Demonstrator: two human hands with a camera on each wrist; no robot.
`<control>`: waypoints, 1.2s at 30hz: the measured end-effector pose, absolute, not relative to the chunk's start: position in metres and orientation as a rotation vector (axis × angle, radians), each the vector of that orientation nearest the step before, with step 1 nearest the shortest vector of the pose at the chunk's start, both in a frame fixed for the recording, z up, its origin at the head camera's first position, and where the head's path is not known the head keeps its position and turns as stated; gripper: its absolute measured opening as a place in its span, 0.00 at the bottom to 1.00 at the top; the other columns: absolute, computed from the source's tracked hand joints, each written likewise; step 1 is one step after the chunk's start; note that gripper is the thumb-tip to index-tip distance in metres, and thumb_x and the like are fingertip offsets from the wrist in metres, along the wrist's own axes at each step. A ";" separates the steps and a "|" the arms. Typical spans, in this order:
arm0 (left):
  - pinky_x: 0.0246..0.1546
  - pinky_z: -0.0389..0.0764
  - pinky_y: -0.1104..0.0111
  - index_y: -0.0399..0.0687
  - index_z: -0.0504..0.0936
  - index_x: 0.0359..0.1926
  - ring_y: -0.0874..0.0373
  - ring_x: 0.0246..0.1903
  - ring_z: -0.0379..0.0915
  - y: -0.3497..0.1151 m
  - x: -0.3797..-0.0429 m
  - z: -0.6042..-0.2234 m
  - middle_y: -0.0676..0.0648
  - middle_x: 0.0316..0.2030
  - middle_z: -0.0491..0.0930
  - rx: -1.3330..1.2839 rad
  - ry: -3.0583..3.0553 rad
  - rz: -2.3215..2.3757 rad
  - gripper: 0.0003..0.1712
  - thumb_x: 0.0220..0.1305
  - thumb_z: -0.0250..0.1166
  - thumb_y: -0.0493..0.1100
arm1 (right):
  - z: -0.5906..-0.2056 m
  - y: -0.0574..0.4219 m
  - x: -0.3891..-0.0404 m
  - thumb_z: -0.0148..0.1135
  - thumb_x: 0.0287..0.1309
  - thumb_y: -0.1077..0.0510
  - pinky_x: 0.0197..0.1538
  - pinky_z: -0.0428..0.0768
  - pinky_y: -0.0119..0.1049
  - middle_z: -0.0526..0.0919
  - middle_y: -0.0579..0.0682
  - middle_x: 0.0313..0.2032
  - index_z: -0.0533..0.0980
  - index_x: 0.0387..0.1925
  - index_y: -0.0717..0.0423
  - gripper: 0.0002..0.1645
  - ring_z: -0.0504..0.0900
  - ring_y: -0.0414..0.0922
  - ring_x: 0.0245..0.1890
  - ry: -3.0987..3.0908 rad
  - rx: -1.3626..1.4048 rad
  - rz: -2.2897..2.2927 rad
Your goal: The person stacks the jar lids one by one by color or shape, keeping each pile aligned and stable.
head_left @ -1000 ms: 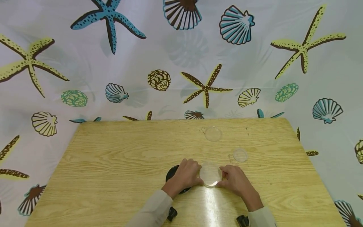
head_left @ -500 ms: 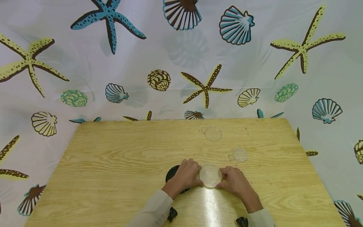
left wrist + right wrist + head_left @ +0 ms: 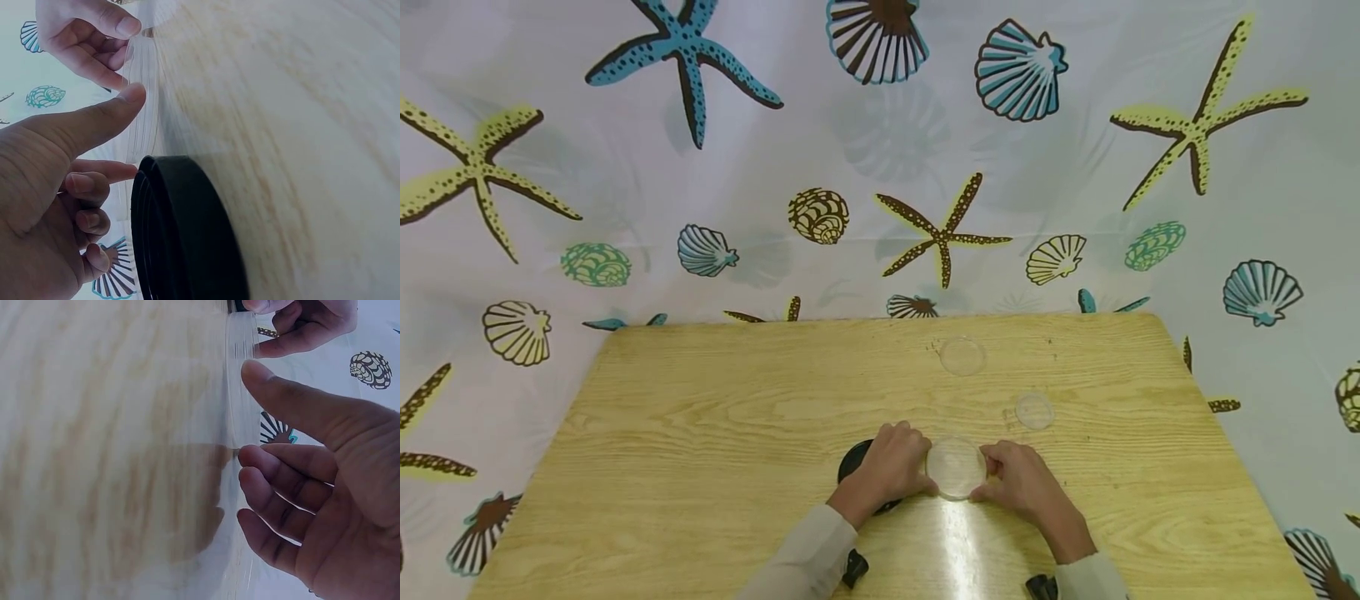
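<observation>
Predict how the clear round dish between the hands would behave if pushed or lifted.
The clear round dish looks thin and see-through, so probably light and perhaps brittle. Its smooth side might slip in a loose grip. Being wide and low, it would likely slide rather than tip.

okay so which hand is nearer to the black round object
Left. The left hand partly hides the black round object in the head view; the right hand is farther off, across the clear round item.

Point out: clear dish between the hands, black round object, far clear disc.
Clear dish (image 3: 956,468), head view: top face.
Black round object (image 3: 203,231), left wrist view: outer wall.
Far clear disc (image 3: 962,357), head view: middle.
</observation>
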State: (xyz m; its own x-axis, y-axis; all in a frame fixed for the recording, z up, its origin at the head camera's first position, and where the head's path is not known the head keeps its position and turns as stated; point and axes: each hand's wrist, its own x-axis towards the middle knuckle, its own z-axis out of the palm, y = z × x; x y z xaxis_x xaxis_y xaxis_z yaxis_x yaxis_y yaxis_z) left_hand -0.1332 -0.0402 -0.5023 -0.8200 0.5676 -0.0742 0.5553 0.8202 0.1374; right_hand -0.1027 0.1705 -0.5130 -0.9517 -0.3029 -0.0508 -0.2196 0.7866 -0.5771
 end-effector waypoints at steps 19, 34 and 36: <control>0.27 0.58 0.69 0.52 0.80 0.26 0.60 0.22 0.59 -0.042 -0.135 -0.504 0.54 0.21 0.74 0.870 2.887 0.190 0.25 0.39 0.75 0.65 | -0.513 0.173 -0.102 0.80 0.34 0.52 0.26 0.64 0.27 0.71 0.45 0.22 0.74 0.24 0.52 0.21 0.64 0.36 0.21 2.772 -0.422 -0.921; 0.30 0.59 0.69 0.49 0.83 0.46 0.60 0.27 0.62 -0.041 -0.137 -0.498 0.52 0.32 0.81 0.850 2.866 0.205 0.34 0.41 0.75 0.64 | -0.508 0.173 -0.102 0.79 0.35 0.51 0.27 0.64 0.28 0.72 0.45 0.23 0.75 0.27 0.56 0.22 0.64 0.37 0.22 2.775 -0.412 -0.884; 0.31 0.61 0.69 0.49 0.82 0.48 0.60 0.28 0.63 -0.040 -0.137 -0.498 0.52 0.33 0.81 0.845 2.869 0.190 0.36 0.41 0.75 0.65 | -0.507 0.173 -0.102 0.79 0.35 0.50 0.28 0.66 0.29 0.74 0.45 0.26 0.78 0.34 0.59 0.25 0.66 0.37 0.24 2.777 -0.411 -0.882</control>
